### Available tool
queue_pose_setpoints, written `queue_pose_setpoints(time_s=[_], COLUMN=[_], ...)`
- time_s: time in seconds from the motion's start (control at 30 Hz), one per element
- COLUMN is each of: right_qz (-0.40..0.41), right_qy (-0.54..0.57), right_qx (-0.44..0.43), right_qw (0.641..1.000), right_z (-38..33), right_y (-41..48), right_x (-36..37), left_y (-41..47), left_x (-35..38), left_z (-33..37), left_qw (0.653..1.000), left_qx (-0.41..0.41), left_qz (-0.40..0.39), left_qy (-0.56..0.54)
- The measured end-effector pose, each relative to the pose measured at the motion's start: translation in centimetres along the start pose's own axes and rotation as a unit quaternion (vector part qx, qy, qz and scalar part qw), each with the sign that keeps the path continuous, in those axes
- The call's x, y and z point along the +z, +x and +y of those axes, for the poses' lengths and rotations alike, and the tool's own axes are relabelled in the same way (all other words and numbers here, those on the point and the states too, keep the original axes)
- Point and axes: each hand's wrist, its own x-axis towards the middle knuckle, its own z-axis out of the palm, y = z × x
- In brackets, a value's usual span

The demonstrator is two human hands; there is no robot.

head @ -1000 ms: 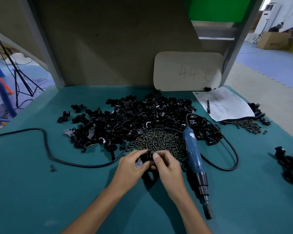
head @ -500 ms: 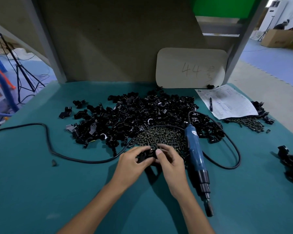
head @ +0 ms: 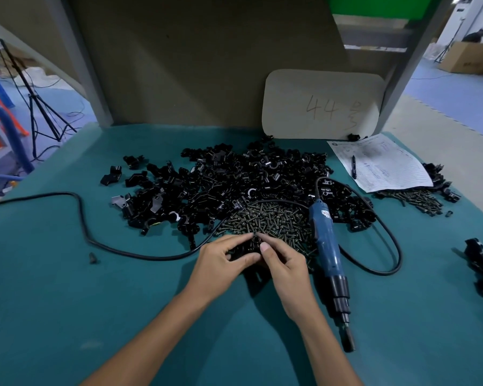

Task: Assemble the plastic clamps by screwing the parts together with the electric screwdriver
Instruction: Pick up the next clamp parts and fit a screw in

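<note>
Presently, left hand (head: 221, 260) and right hand (head: 285, 263) pinch one black clamp (head: 246, 247) at the middle of the bench (head: 67, 302).
Risk: halves may slip askew in this fingertip hold and get driven crooked; electric screwdriver (head: 326, 246) lies unheld beside them.

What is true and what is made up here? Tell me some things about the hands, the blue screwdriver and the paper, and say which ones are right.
1. The left hand and the right hand hold a black clamp part together. True.
2. The right hand grips the blue screwdriver. False: it lies on the table beside the right hand, and no hand holds it.
3. A pen lies on the paper. True.
4. The screw pile near the hands sits in a bowl. False: the screws lie loose on the table, just beyond the fingers.
</note>
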Motion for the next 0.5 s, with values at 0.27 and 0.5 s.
queue_pose_setpoints(time_s=[0.27, 0.5], right_qz=[-0.015, -0.018], right_qy=[0.002, 0.0], right_qx=[-0.007, -0.001], right_qw=[1.0, 1.0], right_z=[0.01, -0.03], right_y=[0.1, 0.18], right_x=[0.01, -0.02], left_y=[0.15, 0.29], left_x=[-0.12, -0.09], left_z=[-0.07, -0.08], left_qw=[1.0, 1.0], left_qx=[0.006, 0.008], left_qz=[0.01, 0.01], left_qy=[-0.011, -0.022])
